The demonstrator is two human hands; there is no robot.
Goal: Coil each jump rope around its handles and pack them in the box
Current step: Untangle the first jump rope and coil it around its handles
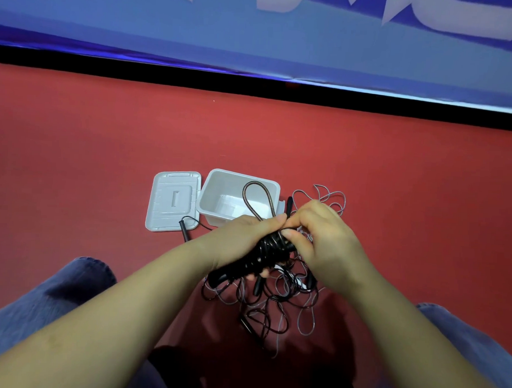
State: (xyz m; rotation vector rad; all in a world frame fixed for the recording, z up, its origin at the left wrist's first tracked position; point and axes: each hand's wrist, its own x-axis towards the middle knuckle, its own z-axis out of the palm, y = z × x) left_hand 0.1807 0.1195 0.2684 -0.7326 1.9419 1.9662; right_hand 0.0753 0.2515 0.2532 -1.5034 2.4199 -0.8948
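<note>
My left hand (241,239) grips a black jump rope bundle (264,252), its cord wound round the black handles. A last loop of the cord (259,199) sticks up past my fingers, over the box. My right hand (320,233) pinches the cord at the top of the bundle. The white plastic box (217,192) stands open on the red floor just beyond my hands, with nothing visible inside. Under my hands lies a tangle of loose ropes (274,299), black and grey, with several handles among them.
The white box lid (173,199) lies flat to the left of the box. One black handle (185,230) with its cord rests at the lid's near edge. Grey rope loops (330,196) spread right of the box. My knees in blue jeans (56,297) flank the pile.
</note>
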